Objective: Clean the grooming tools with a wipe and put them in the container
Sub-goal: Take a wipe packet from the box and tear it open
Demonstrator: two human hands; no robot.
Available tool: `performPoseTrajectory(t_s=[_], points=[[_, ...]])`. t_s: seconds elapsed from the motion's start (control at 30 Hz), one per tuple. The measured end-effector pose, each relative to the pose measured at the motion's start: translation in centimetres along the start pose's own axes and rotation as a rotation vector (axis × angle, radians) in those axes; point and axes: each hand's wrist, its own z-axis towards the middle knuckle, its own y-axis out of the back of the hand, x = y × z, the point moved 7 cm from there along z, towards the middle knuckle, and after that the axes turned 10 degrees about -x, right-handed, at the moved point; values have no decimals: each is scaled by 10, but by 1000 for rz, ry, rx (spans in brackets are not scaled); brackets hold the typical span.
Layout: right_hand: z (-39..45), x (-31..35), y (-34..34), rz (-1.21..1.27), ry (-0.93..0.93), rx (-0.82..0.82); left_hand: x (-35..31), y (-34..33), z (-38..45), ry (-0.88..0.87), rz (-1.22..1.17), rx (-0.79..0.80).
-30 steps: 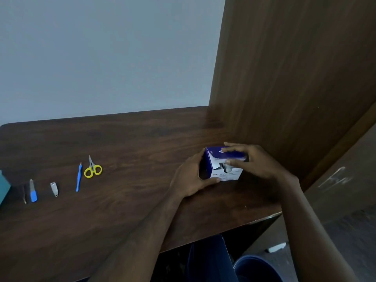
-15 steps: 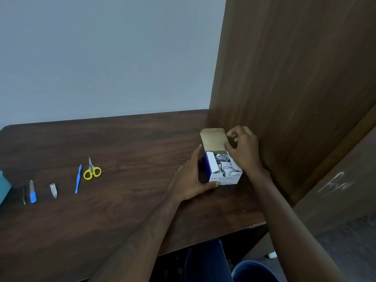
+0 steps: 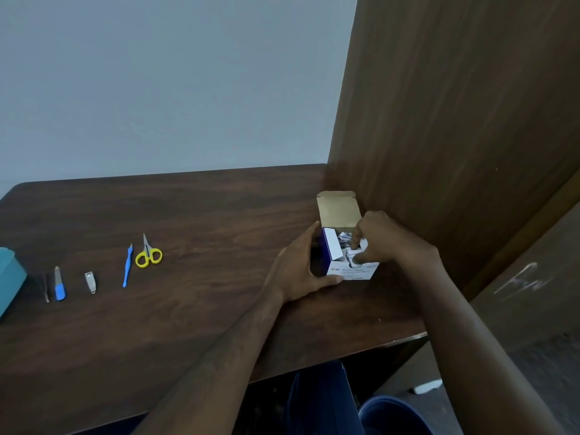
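Observation:
A small blue-and-white box of alcohol swabs stands open on the dark wooden table, its lid flap up. My left hand grips the box's left side. My right hand reaches into the box, its fingertips pinching a white swab packet. Far to the left lie the grooming tools in a row: yellow-handled scissors, a blue-handled tool, a metal nail clipper, a blue-ended file and thin tweezers. A teal container sits at the left edge.
A tall wooden panel rises right behind the box. A grey wall stands behind the table. A blue bin sits on the floor below the table's front edge, beside my legs.
My right hand lifted the box lid open, then dropped from the flap into the box onto a swab packet. The left hand stayed on the box's side.

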Motion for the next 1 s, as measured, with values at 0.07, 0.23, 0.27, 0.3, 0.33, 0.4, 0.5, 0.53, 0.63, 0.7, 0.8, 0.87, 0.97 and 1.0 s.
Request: performPoseTrajectory(t_s=[0.07, 0.23, 0.27, 0.3, 0.33, 0.4, 0.5, 0.53, 0.63, 0.7, 0.8, 0.87, 0.97, 1.0], points=[[2, 3, -2, -36, 13, 37, -1, 1, 0, 9, -3, -4], [3, 9, -3, -91, 52, 72, -2, 2, -1, 10, -16, 3], [3, 9, -1, -92, 52, 67, -3, 2, -1, 11, -14, 9], [3, 9, 0, -79, 45, 60, -3, 2, 0, 12, -12, 15], [2, 8, 2, -51, 35, 53, -4, 2, 0, 16, -7, 18], [1, 4, 8, 22, 23, 43, -6, 4, 1, 33, 8, 14], [-2, 1, 20, 124, 73, 19, -6, 4, 0, 77, 2, 5], [-2, -1, 24, 174, 77, 5, -6, 4, 0, 92, -11, 0], [-4, -12, 32, 358, 30, -48, -4, 4, 1, 114, -16, -2], [-7, -18, 34, 456, 13, -79, -5, 6, 1, 91, -2, -11], [-16, -22, 40, 590, -22, -167, -12, 10, 1, 31, -17, -37], [-23, -21, 45, 717, -52, -233, -11, 10, 2, 21, -16, -47], [-32, -16, 58, 890, -89, -365, -7, 9, 1, 26, -35, -50], [-36, -13, 66, 946, -76, -411, -7, 10, 0, 19, -54, -51]])
